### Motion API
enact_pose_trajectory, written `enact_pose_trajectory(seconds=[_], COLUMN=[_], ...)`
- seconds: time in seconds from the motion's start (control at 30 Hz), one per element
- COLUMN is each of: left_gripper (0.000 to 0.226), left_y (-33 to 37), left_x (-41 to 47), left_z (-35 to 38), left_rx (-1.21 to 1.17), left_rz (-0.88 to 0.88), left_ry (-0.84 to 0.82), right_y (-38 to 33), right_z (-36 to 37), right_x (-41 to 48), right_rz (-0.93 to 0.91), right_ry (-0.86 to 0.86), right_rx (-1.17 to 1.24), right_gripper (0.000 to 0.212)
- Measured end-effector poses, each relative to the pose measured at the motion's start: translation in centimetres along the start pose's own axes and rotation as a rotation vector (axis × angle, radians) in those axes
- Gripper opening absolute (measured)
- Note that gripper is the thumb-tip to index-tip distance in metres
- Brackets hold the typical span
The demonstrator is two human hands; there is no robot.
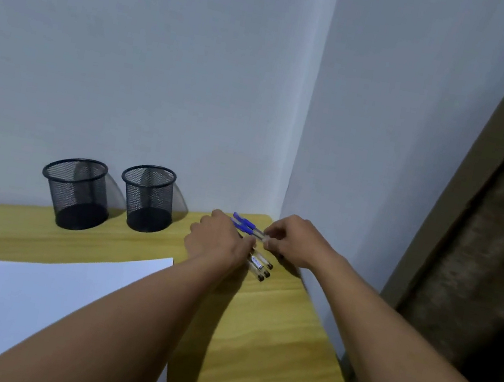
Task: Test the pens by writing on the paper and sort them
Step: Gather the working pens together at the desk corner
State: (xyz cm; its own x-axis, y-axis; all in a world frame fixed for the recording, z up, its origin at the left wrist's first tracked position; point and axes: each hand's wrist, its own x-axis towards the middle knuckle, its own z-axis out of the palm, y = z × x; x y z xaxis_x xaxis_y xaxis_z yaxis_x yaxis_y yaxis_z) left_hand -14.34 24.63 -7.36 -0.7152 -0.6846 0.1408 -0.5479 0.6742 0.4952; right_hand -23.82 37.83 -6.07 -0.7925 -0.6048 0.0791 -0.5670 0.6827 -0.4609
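A small bunch of pens lies at the far right corner of the wooden desk (pixel 267 345). Two have blue caps (pixel 246 223), and several clear ones with dark ends (pixel 260 268) lie closer to me. My left hand (pixel 218 240) rests over the bunch and hides the middle of the pens. My right hand (pixel 295 242) pinches the clear end of a blue-capped pen between thumb and fingers. A white sheet of paper (pixel 32 303) lies at the near left, partly under my left forearm.
Two black mesh pen cups stand by the back wall, one at the left (pixel 75 193) and one to its right (pixel 148 199). Walls meet in a corner just behind the pens. A brown curtain (pixel 489 232) hangs at the right.
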Motion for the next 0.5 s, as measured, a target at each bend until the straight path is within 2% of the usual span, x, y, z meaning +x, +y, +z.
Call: enact_pose_trajectory(seconds=[0.13, 0.3, 0.4, 0.5], left_gripper=[0.054, 0.054, 0.052, 0.033], left_y=[0.1, 0.1, 0.0, 0.2], left_x=[0.6, 2.1, 2.7, 3.2], left_z=[-0.3, -0.9, -1.1, -1.4], left_rx=[-0.097, -0.191, -0.204, -0.237], left_rz=[-0.049, -0.153, -0.193, -0.222], left_ry=[-0.037, -0.057, -0.075, -0.106], right_y=[-0.2, -0.8, -1.2, -1.5], right_z=[-0.2, 0.0, 0.3, 0.8], right_x=[0.3, 0.7, 0.8, 1.3], right_rz=[0.02, 0.076, 0.074, 0.068], right_ry=[0.008, -0.02, -0.011, 0.018], right_rx=[-0.027, -0.053, -0.039, -0.046], right_gripper=[0.022, 0.044, 0.04, 0.035])
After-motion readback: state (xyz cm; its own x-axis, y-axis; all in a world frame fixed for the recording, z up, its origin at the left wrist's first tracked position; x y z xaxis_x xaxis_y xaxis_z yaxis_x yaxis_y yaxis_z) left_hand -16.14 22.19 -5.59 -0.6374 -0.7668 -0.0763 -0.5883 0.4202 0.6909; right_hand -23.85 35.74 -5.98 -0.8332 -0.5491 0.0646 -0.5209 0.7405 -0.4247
